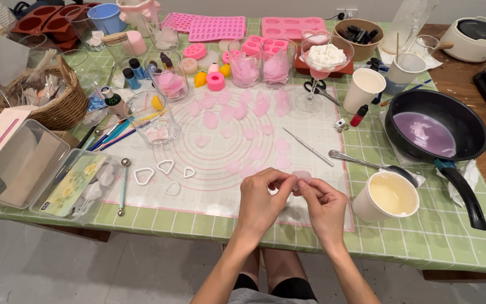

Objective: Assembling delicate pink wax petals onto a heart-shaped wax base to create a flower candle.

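Both hands low centre: left hand (pixel 262 197) and right hand (pixel 323 204) fingertips pinched together on pale pink petal (pixel 301 177), over silicone mat (pixel 310 121) at 6 o'clock edge. Looks thin, soft, fragile; hold by rim. Paper cup (pixel 388 195) at 3 o'clock.

You're looking at a table (pixel 451 242) under a green checked cloth (pixel 243 233) — pale tiled floor (pixel 85 270) below its near edge, evenly lit.
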